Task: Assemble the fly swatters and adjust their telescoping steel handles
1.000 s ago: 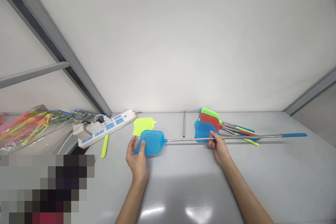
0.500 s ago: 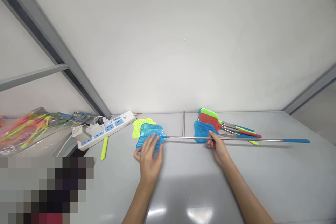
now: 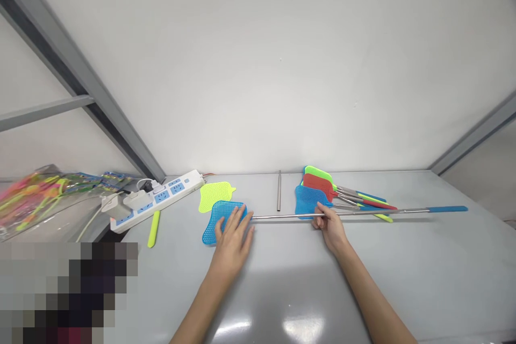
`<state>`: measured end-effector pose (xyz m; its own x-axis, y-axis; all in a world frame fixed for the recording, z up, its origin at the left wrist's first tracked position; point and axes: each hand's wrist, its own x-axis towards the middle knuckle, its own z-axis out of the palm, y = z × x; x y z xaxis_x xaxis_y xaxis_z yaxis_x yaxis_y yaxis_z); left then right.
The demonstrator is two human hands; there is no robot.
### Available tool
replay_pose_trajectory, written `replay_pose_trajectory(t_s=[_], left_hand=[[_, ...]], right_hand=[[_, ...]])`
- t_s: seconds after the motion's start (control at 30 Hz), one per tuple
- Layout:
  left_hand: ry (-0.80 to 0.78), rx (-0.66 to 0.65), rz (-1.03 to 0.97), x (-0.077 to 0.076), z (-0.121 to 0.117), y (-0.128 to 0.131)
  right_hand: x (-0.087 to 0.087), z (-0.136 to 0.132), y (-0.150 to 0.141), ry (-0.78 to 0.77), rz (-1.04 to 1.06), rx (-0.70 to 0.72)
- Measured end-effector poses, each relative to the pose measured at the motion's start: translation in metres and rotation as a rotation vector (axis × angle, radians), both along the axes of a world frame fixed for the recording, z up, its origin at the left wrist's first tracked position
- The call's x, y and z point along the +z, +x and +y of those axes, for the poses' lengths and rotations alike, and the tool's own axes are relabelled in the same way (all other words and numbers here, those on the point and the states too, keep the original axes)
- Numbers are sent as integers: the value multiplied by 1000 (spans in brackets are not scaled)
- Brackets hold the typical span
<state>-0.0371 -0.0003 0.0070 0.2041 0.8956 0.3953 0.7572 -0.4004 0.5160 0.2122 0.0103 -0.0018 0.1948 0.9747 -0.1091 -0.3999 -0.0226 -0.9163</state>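
Note:
A blue fly swatter lies across the grey table (image 3: pixel 423 274). Its mesh head (image 3: pixel 215 220) points left, its long metal rod (image 3: pixel 282 216) runs right to a blue grip (image 3: pixel 447 208). My left hand (image 3: pixel 234 236) rests flat on the mesh head with fingers spread. My right hand (image 3: pixel 328 226) pinches the rod near its middle. A loose yellow-green mesh head (image 3: pixel 215 195) lies just behind the blue one.
A pile of collapsed swatters (image 3: pixel 322 191) in blue, red and green sits behind my right hand. A short metal rod (image 3: pixel 278 190), a yellow-green grip (image 3: pixel 153 228), a white power strip (image 3: pixel 157 199) and a bag of coloured parts (image 3: pixel 36 196) lie to the left.
My left hand went from gripping the blue head's edge to lying flat on top of it. The head dropped onto the table and the swatter shifted slightly left.

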Motion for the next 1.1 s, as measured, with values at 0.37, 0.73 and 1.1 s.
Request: replay_pose_trajectory(t_s=[0.37,0.73,1.1], left_hand=[[-183,-429,185,32,-7,-13],[-81,-462,264,9,-26,16],[9,-423,319,13,-13,16]], right_hand=[[1,-2,0,115,-49,-13],[-3,3,5,-22,3,-227],[1,-1,-7,2,61,-86]])
